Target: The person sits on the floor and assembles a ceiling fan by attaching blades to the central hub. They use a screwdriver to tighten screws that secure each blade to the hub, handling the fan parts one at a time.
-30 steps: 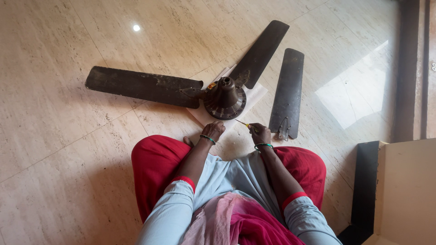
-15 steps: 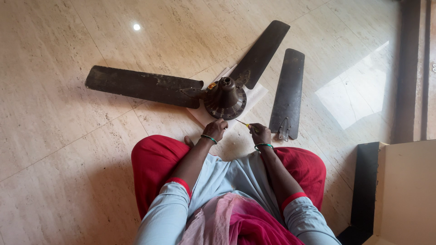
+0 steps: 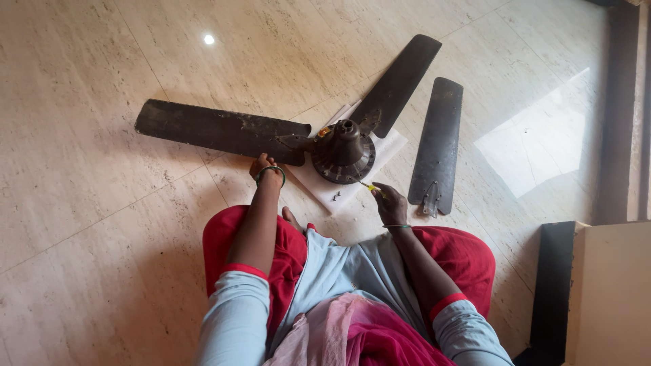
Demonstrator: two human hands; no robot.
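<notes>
Seated on the stone floor [image 3: 88,203] with a dismantled ceiling fan lying just ahead: dark motor hub [image 3: 344,152] resting on a white sheet of paper [image 3: 324,186], two blades attached, the long left blade [image 3: 217,129] and the upper blade [image 3: 397,85], and a loose third blade [image 3: 437,146] lying apart to the right. Left hand [image 3: 264,166] resting at the root of the long left blade, whether gripping or only touching cannot be told. Right hand [image 3: 391,203] closed around a small yellow-handled screwdriver [image 3: 371,186], tip toward the hub's near rim. Small dark screws [image 3: 336,196] loose on the paper (easily scattered). Probably heavy and rigid at the hub, light, thin and springy along the blades; dusty, likely slippery. Best held by the hub or blade roots, not the tips.
</notes>
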